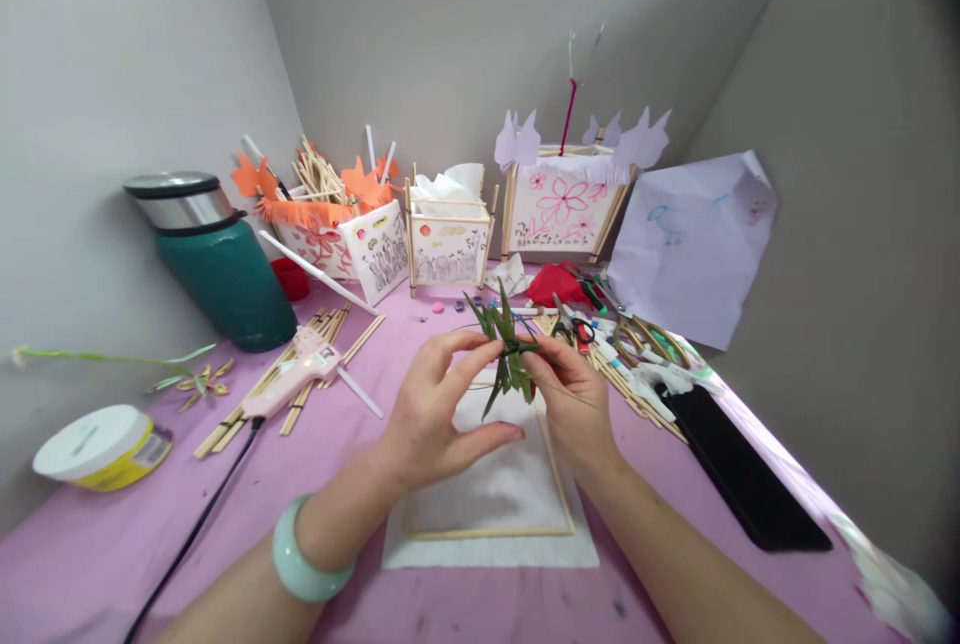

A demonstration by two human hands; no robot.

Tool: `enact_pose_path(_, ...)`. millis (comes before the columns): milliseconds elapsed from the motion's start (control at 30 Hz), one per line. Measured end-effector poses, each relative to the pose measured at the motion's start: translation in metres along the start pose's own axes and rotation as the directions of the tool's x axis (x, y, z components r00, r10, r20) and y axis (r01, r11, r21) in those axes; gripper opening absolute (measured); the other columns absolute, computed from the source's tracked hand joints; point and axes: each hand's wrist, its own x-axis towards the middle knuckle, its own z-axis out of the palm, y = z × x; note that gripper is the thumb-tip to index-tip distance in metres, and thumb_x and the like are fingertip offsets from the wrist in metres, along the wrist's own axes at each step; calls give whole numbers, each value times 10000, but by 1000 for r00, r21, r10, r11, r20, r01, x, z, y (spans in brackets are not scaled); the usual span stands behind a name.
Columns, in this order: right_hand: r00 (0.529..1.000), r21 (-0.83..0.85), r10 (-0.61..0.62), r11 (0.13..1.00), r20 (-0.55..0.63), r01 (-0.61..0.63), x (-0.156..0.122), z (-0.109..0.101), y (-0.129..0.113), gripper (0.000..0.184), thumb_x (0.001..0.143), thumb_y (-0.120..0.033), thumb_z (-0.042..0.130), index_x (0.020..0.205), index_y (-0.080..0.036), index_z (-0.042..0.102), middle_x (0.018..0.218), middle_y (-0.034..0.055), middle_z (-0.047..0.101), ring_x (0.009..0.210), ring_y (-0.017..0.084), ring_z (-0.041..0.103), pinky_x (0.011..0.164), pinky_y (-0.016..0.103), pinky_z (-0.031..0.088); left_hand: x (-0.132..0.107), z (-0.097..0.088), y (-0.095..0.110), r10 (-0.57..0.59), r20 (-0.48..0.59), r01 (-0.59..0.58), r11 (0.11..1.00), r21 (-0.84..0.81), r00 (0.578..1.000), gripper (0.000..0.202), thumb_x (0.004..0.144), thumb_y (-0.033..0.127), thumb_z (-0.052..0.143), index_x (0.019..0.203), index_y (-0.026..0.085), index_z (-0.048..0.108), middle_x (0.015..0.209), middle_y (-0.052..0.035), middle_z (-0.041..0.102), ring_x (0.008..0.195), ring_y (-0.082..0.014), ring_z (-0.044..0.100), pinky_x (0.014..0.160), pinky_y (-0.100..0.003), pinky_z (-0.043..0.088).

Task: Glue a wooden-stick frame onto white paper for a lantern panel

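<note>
A small bundle of folded green leaf strips, its pointed ends sticking out up and down, is held in front of me above the table. My right hand pinches its right side between thumb and fingers, and a thin strand trails below that grip. At the left side, the fingertips of my left hand grip the leaf strips, while the thumb stands apart underneath. Below both hands, a thin stick frame lies on a white sheet. The hands hide part of the frame.
At left are a pink glue gun on bamboo sticks, a teal tumbler and a white-lidded tub. Paper lantern boxes stand behind. Scissors, markers and a black phone lie at right on the purple tablecloth.
</note>
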Motion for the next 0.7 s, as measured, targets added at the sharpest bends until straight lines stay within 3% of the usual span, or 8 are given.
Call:
enact_pose_path(100, 998, 67, 56, 996, 3, -56, 3, -1, 2, 187, 770, -322, 688, 940, -246, 711, 790, 7, 662, 559, 88, 499, 467, 216, 399, 4, -9, -6, -126, -79, 117, 987, -114, 989, 636, 776, 486, 666, 1311, 187, 497, 1258, -144, 497, 1185, -286, 471, 1012, -460, 392)
enact_pose_path(167, 995, 126, 95, 987, 29, -97, 4, -2, 4, 203, 756, -338, 697, 936, -244, 708, 817, 10, 664, 558, 86, 492, 451, 209, 384, 6, -11, -12, -300, -161, 265, 942, -206, 940, 537, 807, 449, 641, 1268, 198, 532, 1248, -124, 517, 1160, -263, 496, 1010, -442, 391)
enact_pose_path(233, 989, 167, 133, 976, 65, -142, 5, -2, 6, 218, 742, -350, 704, 929, -239, 707, 821, 12, 662, 549, 84, 484, 438, 208, 372, 9, -12, -16, -528, -151, 456, 820, -345, 835, 445, 797, 400, 666, 1181, 191, 584, 1174, -102, 575, 1057, -220, 557, 948, -389, 440)
enact_pose_path(333, 978, 181, 185, 963, 97, -200, 7, -2, 7, 221, 728, -350, 712, 913, -230, 708, 769, 7, 650, 528, 80, 469, 426, 204, 350, 13, -11, -18, -743, 126, 663, 490, -566, 657, 335, 757, 390, 705, 995, 160, 651, 945, -66, 660, 781, -146, 603, 743, -291, 498)
enact_pose_path(400, 974, 173, 201, 960, 107, -218, 7, -2, 7, 220, 724, -350, 714, 906, -228, 709, 747, 4, 648, 523, 80, 461, 424, 202, 336, 14, -10, -16, -744, 310, 712, 303, -633, 592, 312, 721, 379, 735, 920, 148, 668, 810, -38, 662, 618, -104, 568, 610, -249, 481)
enact_pose_path(467, 969, 161, 214, 959, 121, -232, 7, -2, 7, 224, 727, -358, 712, 910, -229, 711, 756, 6, 656, 522, 80, 458, 426, 204, 328, 15, -9, -14, -720, 411, 734, 200, -648, 559, 304, 681, 355, 766, 886, 148, 676, 748, -17, 653, 527, -81, 535, 528, -229, 452)
enact_pose_path(700, 954, 138, 259, 950, 154, -280, 5, -3, 10, 250, 752, -386, 702, 945, -228, 714, 762, 13, 664, 546, 89, 483, 461, 219, 342, 13, -7, -14, -699, 503, 779, 126, -614, 509, 232, 673, 324, 777, 746, 124, 686, 707, -31, 679, 481, -70, 550, 510, -210, 452)
